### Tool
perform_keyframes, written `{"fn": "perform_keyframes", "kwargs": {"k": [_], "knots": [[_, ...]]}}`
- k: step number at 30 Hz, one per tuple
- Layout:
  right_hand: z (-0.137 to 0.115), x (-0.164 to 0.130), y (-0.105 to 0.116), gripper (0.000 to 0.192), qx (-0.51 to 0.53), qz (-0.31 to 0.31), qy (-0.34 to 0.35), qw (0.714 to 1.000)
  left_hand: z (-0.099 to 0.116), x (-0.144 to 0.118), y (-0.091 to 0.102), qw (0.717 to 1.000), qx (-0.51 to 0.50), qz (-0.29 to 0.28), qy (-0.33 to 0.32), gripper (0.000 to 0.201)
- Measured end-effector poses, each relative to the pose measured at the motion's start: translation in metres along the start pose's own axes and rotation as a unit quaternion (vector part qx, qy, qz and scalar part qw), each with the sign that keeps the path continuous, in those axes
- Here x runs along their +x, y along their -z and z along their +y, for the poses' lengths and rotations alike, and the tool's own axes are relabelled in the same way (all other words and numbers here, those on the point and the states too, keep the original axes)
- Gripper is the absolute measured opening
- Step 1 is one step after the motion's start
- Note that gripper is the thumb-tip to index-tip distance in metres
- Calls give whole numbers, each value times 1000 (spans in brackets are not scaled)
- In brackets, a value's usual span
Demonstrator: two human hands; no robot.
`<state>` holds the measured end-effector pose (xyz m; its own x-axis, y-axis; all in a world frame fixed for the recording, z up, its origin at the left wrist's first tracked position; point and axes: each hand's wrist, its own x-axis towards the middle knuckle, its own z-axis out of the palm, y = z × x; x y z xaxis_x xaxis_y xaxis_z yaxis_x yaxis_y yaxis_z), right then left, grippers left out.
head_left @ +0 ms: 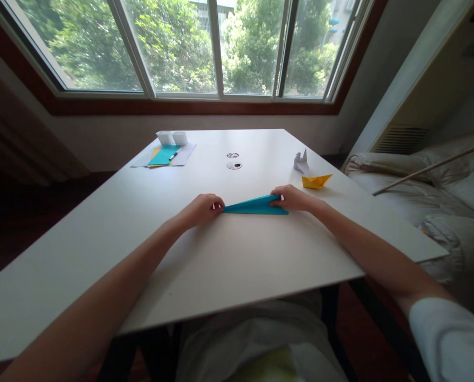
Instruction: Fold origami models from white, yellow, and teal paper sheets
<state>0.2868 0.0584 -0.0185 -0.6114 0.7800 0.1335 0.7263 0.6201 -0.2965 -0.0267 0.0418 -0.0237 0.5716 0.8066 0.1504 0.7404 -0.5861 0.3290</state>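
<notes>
Left hand point(202, 208) grip pinching the pointed end of a folded teal paper point(256, 206), right hand point(290, 198) grip pinching its wider end, paper flat on white desk point(237, 254), yellow paper boat point(316, 181) nearby

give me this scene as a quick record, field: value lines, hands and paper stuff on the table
left hand: pinches the narrow tip of the teal folded paper
right hand: pinches its wide end
surface: white table
right of hands: yellow paper boat, grey paper figure
far left: paper stack with pen, two white boxes
background: window, trees outside
</notes>
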Motion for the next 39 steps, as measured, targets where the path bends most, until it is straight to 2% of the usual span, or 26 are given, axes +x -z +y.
{"fn": "perform_keyframes", "kwargs": {"k": [5, 17, 20, 23, 24, 26, 29, 31, 33, 36, 39], "knots": [[9, -3, 7, 20, 28, -30, -57, 998, -16, -10, 16, 997, 1, -56, 50, 22], [13, -5, 7, 24, 31, -25, -55, 998, -28, -19, 29, 991, -9, -106, 82, 22], [15, -5, 4, 23, 38, -5, -34, 999, -31, -25, 38, 991, -29, -88, 101, 20], [17, -4, 2, 21, 42, 55, 3, 998, -24, -28, 48, 979, -119, -4, 168, 22], [16, -4, 3, 20, 37, 87, 15, 995, -19, -28, 51, 963, -179, 29, 199, 25], [14, -3, 5, 17, 10, 158, 34, 987, -5, -26, 52, 910, -324, 73, 249, 28], [7, -4, 11, 14, -64, 257, 65, 962, 18, -20, 45, 807, -510, 37, 295, 25], [1, -5, 15, 12, -111, 300, 93, 943, 30, -16, 38, 741, -589, 17, 321, 24], [-5, -7, 17, 12, -149, 326, 121, 926, 37, -13, 32, 690, -637, 28, 343, 27], [-11, -9, 19, 13, -185, 345, 157, 907, 41, -9, 26, 640, -674, 70, 361, 25], [-15, -11, 20, 14, -190, 351, 170, 901, 41, -8, 24, 616, -685, 102, 375, 13]]}}
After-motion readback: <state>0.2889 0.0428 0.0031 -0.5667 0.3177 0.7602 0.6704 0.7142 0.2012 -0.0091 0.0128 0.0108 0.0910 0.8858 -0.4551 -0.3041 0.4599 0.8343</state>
